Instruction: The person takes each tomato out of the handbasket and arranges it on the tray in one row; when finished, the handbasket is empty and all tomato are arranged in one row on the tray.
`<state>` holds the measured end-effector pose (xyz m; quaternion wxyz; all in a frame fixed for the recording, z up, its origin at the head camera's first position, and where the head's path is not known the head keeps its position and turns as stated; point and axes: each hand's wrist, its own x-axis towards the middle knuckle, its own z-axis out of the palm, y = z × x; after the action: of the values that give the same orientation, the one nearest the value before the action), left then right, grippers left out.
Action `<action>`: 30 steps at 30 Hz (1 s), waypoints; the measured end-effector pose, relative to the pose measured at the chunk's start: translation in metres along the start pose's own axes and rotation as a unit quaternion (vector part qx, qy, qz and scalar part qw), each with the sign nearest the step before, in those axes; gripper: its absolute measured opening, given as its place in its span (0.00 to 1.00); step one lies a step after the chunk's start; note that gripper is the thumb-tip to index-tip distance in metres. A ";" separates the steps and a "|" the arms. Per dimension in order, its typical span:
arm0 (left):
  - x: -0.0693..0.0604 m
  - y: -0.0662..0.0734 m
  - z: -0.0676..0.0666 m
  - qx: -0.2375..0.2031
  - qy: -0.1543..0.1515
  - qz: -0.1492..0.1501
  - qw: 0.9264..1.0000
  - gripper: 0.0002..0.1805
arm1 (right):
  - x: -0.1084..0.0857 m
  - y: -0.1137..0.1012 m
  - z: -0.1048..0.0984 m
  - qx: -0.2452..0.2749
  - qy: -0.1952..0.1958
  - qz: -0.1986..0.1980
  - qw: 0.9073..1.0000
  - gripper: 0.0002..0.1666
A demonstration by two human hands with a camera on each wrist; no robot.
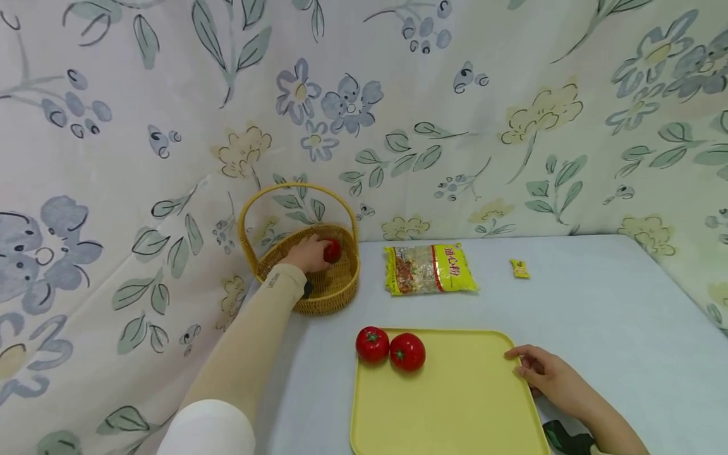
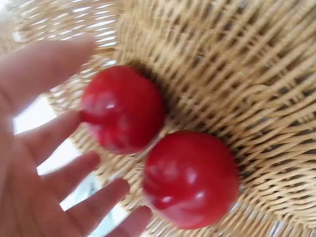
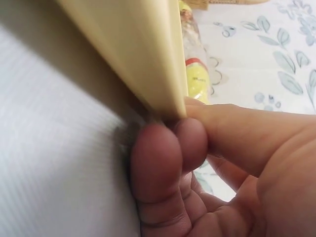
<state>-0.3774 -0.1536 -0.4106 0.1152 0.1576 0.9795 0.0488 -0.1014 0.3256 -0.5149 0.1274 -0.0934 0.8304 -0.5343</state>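
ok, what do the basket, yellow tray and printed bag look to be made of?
Basket: probably wicker or rattan, slight sheen; interlaced strands show in the left wrist view, though woven plastic is possible.
Yellow tray: likely rigid plastic, smooth and fairly matte; even color, raised rim, rounded corner. Coated metal not ruled out.
Printed bag: seemingly thin plastic film, glossy; see-through middle shows contents.

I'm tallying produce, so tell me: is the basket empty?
Not empty: the left wrist view shows two tomatoes inside the basket, beside the left hand.
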 end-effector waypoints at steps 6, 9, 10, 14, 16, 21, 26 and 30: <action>0.010 -0.004 0.002 -0.027 0.005 0.007 1.000 0.39 | 0.000 -0.001 0.001 0.002 0.002 0.001 1.000 0.20; 0.013 -0.006 0.006 -0.020 0.011 0.015 1.000 0.40 | -0.001 -0.001 0.001 0.003 0.001 0.001 1.000 0.20; 0.014 -0.006 0.007 -0.017 0.010 0.016 1.000 0.40 | -0.001 -0.001 0.001 0.004 0.000 -0.002 1.000 0.20; 0.017 -0.005 0.011 -0.025 -0.002 0.015 1.000 0.40 | -0.002 -0.001 0.000 0.012 -0.003 -0.023 1.000 0.20; 0.018 -0.005 0.013 -0.035 -0.006 0.016 0.999 0.41 | -0.001 -0.001 0.000 0.013 -0.004 -0.031 0.999 0.20; 0.018 -0.004 0.016 -0.055 -0.017 0.039 0.998 0.42 | -0.001 -0.002 0.000 0.009 -0.002 -0.030 0.999 0.19; 0.012 -0.004 0.011 -0.034 -0.043 0.038 0.998 0.47 | 0.000 -0.002 0.002 0.002 -0.001 -0.035 0.999 0.19; 0.007 -0.001 -0.001 -0.055 -0.047 0.042 0.997 0.45 | -0.002 -0.002 0.001 -0.001 0.004 -0.031 1.000 0.19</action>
<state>-0.3842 -0.1526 -0.4115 0.1671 0.1940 0.9615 0.0998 -0.0993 0.3242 -0.5133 0.1069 -0.1170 0.8284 -0.5373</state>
